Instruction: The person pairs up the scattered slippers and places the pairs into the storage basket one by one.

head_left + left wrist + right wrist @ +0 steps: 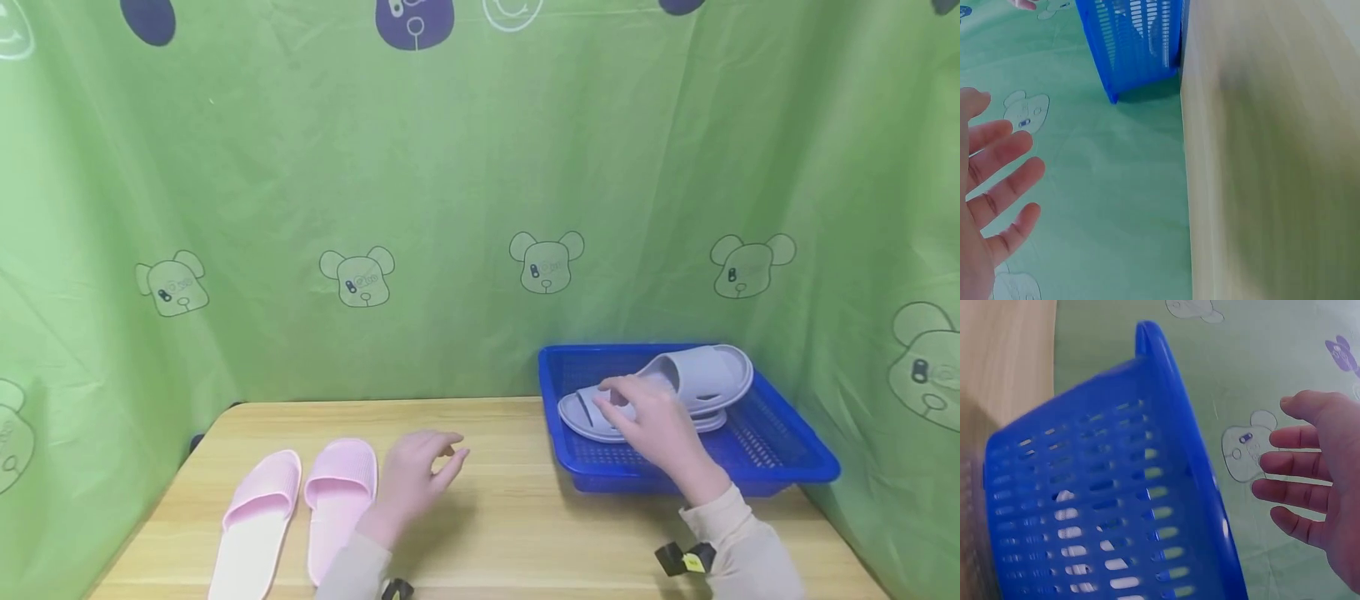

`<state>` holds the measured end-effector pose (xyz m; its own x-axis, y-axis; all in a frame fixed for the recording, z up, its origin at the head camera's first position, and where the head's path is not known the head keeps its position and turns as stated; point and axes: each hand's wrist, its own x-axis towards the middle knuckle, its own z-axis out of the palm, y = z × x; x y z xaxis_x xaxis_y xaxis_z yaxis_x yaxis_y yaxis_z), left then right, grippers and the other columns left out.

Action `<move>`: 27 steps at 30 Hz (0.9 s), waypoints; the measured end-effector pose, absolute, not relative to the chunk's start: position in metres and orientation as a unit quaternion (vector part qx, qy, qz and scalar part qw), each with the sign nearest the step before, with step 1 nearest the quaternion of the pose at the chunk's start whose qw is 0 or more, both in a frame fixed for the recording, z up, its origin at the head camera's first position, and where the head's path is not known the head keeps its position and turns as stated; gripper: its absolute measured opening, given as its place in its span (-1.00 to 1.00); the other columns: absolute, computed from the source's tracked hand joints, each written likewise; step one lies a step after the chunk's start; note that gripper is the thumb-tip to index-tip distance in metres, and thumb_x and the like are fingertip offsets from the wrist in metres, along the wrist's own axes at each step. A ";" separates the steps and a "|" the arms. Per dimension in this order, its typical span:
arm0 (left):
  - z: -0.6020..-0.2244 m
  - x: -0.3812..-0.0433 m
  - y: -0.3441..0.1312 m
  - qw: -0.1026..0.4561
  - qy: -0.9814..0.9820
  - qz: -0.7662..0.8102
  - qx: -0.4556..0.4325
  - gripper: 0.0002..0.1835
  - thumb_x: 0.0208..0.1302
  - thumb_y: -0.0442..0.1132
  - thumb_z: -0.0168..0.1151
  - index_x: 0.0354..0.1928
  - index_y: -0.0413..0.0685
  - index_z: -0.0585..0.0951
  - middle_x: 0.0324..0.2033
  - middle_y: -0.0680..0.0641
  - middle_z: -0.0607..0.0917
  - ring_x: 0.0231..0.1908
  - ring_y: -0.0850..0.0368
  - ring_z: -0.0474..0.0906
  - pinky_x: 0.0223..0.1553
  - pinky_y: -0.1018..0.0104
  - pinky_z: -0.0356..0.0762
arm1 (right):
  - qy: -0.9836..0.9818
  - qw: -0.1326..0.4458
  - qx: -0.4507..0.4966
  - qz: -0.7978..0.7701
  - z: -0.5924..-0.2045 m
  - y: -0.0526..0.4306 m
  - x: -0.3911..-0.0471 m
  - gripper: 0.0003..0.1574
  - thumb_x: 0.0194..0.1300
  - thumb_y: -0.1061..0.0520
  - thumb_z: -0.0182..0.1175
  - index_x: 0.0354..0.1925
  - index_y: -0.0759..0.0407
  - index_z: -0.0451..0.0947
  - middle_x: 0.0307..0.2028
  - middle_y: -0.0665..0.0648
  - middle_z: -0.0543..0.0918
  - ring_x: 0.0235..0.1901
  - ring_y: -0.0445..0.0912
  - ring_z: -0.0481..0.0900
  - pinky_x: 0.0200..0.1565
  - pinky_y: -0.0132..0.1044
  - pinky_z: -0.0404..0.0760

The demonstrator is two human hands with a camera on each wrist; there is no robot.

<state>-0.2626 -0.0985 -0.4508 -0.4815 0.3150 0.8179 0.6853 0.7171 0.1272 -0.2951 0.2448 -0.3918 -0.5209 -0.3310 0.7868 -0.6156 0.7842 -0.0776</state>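
In the head view, my right hand [654, 421] hovers over the near side of a blue plastic basket [795, 442], its fingers loosely bent around nothing. Two grey slippers lie in that basket; the upper slipper [712, 375] rests partly on the lower slipper [581, 414], and my hand hides part of them. My left hand [417, 477] is above the table, just right of a pair of pink slippers, with fingers spread and holding nothing. The left pink slipper [262, 500] and the right pink slipper [341, 475] stand side by side, toes pointing away.
The wooden table [495, 533] carries the slippers at left and the basket at back right. A green curtain [450, 192] with bear-face prints closes off the back and both sides. The basket's slotted wall [1104, 487] rises close beside my right hand.
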 end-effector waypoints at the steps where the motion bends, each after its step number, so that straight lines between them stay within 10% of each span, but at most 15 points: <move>1: -0.451 -0.262 -0.102 0.414 -0.830 -0.225 -0.300 -0.81 0.16 -0.11 0.37 -0.22 -0.01 0.72 -0.45 0.06 0.77 -0.42 0.27 0.66 -0.25 0.33 0.65 | -0.849 0.408 0.286 0.175 -0.393 0.243 -0.296 -0.79 0.09 0.15 0.36 -0.26 0.18 0.66 -0.49 0.06 0.67 -0.47 -0.09 0.60 -0.37 -0.15 0.58; 27: -0.455 -0.252 -0.182 0.390 -0.872 -0.171 -0.242 -0.76 0.07 -0.10 0.42 -0.22 -0.02 0.73 -0.57 0.13 0.71 -0.52 0.26 0.60 -0.33 0.31 0.60 | -0.806 0.408 0.394 0.168 -0.415 0.177 -0.295 -0.67 0.27 -0.07 0.25 -0.21 0.16 0.66 -0.47 -0.01 0.63 -0.47 -0.17 0.54 -0.30 -0.21 0.61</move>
<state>-0.2518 -0.1825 -0.4546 -0.5794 0.2879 0.7625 0.5548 0.8247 0.1102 -0.2945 0.1774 -0.4154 -0.3560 -0.4992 0.7900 -0.7727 0.6326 0.0516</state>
